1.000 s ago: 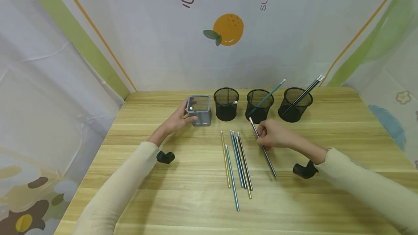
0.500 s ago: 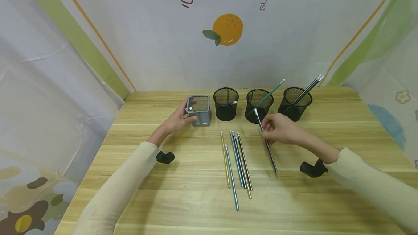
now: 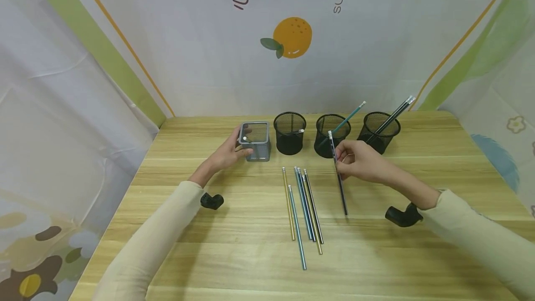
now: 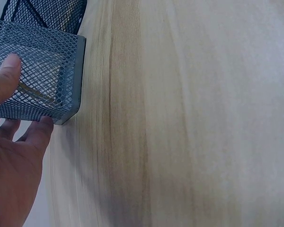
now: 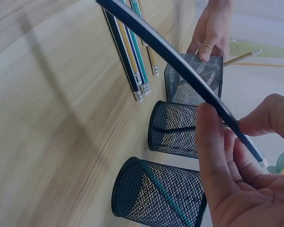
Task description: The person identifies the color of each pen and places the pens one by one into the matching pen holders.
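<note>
My left hand [image 3: 227, 154] grips the grey square mesh pen cup [image 3: 261, 152], thumb on the near side and fingers round behind. A gold pencil [image 5: 244, 57] leans out of that cup in the right wrist view. Between thumb and fingers, my right hand [image 3: 360, 159] pinches a dark pencil [image 3: 340, 187], its white eraser end up and tilted away from me. This pencil overlaps the middle round black mesh cup [image 3: 326, 148], which holds a teal pencil [image 3: 351, 114]. In the right wrist view, the pencil's lower end is off over the table, with a long shadow beside it.
A round black mesh cup [image 3: 289, 145] with one pencil stands beside the square cup. At the right end, another round cup [image 3: 378, 145] holds dark pencils [image 3: 394, 115]. Several gold, blue and dark pencils [image 3: 307, 203] lie on the wooden table [image 3: 234, 254]. A printed curtain [image 3: 200, 59] hangs behind.
My right hand has lifted the dark pencil and carried it away from me and slightly right, turning it more upright. The left hand stays on the square cup.
</note>
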A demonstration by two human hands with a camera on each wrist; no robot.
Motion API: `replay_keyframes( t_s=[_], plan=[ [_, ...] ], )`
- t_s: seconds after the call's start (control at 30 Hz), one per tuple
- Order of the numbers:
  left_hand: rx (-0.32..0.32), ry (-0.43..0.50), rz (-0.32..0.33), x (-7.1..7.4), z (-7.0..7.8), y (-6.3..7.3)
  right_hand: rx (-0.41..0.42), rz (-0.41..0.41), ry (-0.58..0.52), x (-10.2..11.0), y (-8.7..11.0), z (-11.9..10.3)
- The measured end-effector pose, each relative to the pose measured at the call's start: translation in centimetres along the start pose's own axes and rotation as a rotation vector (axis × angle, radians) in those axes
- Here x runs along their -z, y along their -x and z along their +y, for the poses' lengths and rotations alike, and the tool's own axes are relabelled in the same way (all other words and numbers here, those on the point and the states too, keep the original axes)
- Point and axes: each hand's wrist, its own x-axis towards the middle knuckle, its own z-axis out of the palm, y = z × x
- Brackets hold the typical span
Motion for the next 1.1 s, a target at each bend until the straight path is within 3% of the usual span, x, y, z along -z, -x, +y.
replay_keyframes(
  t_s=[0.53,0.87,1.1],
  plan=[
    [-0.003,-0.003,-0.007,0.0,0.0,-0.1,0.113,0.079,-0.014,-0.3,-0.5,-0.5],
    [0.007,0.008,-0.008,0.1,0.1,0.1,0.176,0.161,-0.022,-1.1,-0.7,-0.8],
    [-0.006,0.015,-0.002,0.0,0.0,-0.1,0.276,0.247,0.023,-1.2,-1.0,-1.2]
  ],
)
